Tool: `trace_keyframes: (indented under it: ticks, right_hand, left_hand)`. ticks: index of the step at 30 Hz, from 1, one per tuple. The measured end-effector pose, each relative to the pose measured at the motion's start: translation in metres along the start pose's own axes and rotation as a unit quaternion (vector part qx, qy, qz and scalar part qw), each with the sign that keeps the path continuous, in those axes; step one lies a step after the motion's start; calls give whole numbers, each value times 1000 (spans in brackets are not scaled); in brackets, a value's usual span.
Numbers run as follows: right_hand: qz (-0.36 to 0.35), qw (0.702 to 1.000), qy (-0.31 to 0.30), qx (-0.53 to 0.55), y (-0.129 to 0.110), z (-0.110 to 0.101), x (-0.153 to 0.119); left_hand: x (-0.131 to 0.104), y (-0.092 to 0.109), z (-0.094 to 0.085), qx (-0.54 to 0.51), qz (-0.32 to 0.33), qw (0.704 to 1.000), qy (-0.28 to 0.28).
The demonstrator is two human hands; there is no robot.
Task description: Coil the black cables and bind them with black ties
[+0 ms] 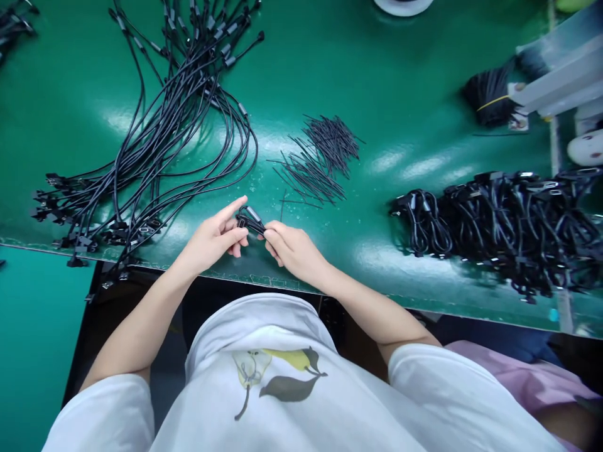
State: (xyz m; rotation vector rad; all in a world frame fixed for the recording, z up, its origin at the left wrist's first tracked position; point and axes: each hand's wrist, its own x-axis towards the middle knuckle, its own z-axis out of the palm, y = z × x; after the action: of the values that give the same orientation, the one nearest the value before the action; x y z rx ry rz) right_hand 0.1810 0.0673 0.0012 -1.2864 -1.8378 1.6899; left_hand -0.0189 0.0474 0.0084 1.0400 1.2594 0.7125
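Near the table's front edge, a folded black cable (pixel 253 221) with a grey connector sleeve is between my two hands. My left hand (pixel 220 235) has its thumb and fingers around the cable's left end, with the index finger stretched out. My right hand (pixel 293 250) pinches the cable's right end between thumb and fingers. Thin black ties (pixel 325 157) lie in a loose pile just beyond my hands. To the left spreads a large heap of long black cables (pixel 174 125) with connectors at both ends.
Coiled black cable bundles (pixel 509 226) are heaped at the right. A banded bunch of black ties (pixel 490 97) sits at the back right beside a grey-white fixture (pixel 565 75). A white round object (pixel 404 6) is at the top edge. Pink clothing of another person shows at lower right.
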Motion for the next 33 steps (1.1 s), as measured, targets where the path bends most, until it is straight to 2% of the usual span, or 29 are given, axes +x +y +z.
trace_keyframes:
  ticks: [1, 3, 5, 7, 10, 12, 14, 17, 19, 23, 26, 28, 30, 33]
  right_hand:
    - [-18, 998, 19, -61, -1, 1, -1]
    - [-17, 993, 13, -116, -1, 3, 0]
    - [21, 996, -22, -87, 1, 4, 3]
    - [43, 997, -25, -55, 6, 4, 6]
    - [-27, 988, 63, -136, 13, 6, 7]
    - [-88, 958, 128, -242, 17, 8, 4]
    - [-114, 930, 151, -315, 19, 9, 2]
    - [-131, 914, 149, -354, 20, 11, -1]
    - [-132, 917, 149, -345, 20, 11, 0]
    - [-138, 942, 119, -281, 21, 4, 4]
    - [-210, 938, 57, -269, 24, -2, 3]
    - [-244, 937, 20, -248, 27, -4, 1]
    - [-241, 946, 20, -216, 28, -5, -2]
    - [-210, 960, 34, -181, 26, -6, -5]
  left_hand:
    - [0, 0, 1, 12, -1, 1000, 2]
    - [-2, -1, 3, 62, 12, 998, 13]
    - [-6, 0, 8, 130, 44, 990, 26]
    - [-10, 3, 14, 179, 72, 981, 28]
    - [-15, 6, 21, 163, 88, 982, 20]
    - [-16, 6, 22, 130, 87, 987, 39]
    - [-15, 5, 22, 112, 80, 987, 77]
    - [-14, 1, 20, 119, 77, 983, 119]
    - [-13, -2, 20, 140, 87, 980, 113]
    - [-15, -5, 19, 181, 129, 970, 95]
    - [-17, -4, 16, 234, 157, 955, 92]
    - [-18, -3, 12, 281, 182, 940, 68]
    - [-17, -3, 8, 300, 209, 930, 39]
    - [-16, -4, 4, 276, 228, 934, 6]
